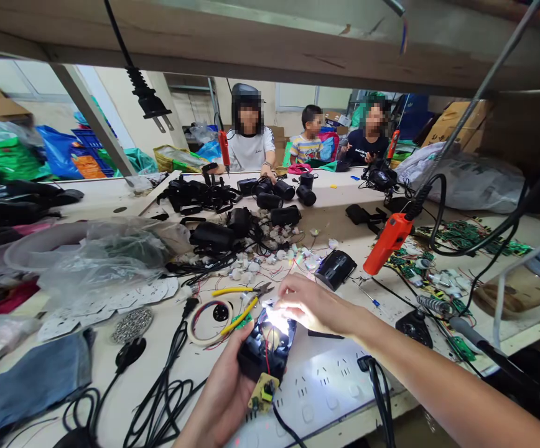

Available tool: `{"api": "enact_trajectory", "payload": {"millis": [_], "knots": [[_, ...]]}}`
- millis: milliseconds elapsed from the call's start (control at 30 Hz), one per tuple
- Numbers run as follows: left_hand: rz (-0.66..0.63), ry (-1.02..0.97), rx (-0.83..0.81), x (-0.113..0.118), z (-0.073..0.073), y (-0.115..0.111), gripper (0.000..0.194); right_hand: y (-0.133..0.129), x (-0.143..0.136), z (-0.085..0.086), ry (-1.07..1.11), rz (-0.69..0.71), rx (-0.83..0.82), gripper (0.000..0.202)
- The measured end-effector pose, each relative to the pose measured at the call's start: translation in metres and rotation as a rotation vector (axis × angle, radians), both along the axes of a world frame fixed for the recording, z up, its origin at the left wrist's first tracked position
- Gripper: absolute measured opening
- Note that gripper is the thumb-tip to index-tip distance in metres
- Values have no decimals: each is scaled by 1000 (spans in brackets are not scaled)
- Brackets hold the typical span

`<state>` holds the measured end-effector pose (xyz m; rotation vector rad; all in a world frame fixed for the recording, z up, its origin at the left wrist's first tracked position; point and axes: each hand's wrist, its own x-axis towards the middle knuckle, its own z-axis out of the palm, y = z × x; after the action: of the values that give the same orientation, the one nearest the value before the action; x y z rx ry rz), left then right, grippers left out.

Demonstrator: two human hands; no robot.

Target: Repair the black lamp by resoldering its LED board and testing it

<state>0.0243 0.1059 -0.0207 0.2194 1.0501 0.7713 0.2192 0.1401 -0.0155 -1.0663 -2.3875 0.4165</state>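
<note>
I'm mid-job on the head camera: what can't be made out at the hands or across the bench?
All in the head view:
- Whether the right hand grips anything at the black housing: washed out by glare.
- Some fingers of the left hand: hidden behind the housing.
- Contents of the clear bag: obscured by crumpled plastic.
- Markings on the green circuit boards: too small.
- Cord above the hanging plug: cut off by the top edge.

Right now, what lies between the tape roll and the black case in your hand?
One plier handle, a green board and the thumb of the left hand lie between the tape roll and the black case, in the head view.
</note>
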Motion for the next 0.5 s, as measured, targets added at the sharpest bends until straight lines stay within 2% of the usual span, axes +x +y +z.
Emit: {"api": "enact_trajectory", "payload": {"millis": [67,200,300,500], "knots": [[15,-9,-3,1,0,0,18,-2,1,1,-31,20,-53,10],[38,-23,-10,2,-2,0,20,-3,4,5,-65,25,-138,22],[40,-28,-20,2,-4,-1,21,-1,4,6,-53,-2,-150,29],[22,-24,-22,-1,-4,-3,20,-1,7,14,-96,21,-153,29]]}}
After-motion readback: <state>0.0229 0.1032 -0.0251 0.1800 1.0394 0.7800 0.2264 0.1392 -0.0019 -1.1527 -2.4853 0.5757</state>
